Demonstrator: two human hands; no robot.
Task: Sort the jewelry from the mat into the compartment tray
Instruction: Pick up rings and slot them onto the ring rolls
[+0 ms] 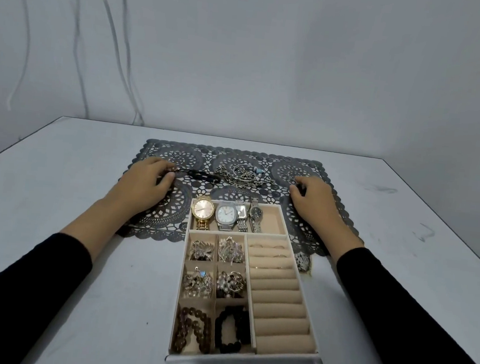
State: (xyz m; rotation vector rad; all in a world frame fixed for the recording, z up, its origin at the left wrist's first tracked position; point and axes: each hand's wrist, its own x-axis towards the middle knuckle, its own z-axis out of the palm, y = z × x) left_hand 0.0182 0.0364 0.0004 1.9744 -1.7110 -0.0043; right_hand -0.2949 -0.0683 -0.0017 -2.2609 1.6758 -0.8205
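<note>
A dark lace mat [301,230] lies across the table, with the cream compartment tray [181,287] overlapping its near edge. My left hand [146,182] rests on the mat's left part, its fingertips and thumb pinched on the end of a black band [201,175]. My right hand [315,200] lies on the mat's right part with its fingers curled. Its index fingertip touches a small ring [291,182]; a grip on it is unclear. A tangle of silver chains [242,176] sits between the hands. Loose rings [176,154] [286,159] lie farther back.
The tray's top compartment holds several watches [225,215]. Its small left compartments hold brooches, pendants and bead bracelets [231,329]. The ring rolls [278,295] on the right hold a few rings. A small silvery item [303,260] lies by the mat's near right corner. Cables hang on the wall [123,41].
</note>
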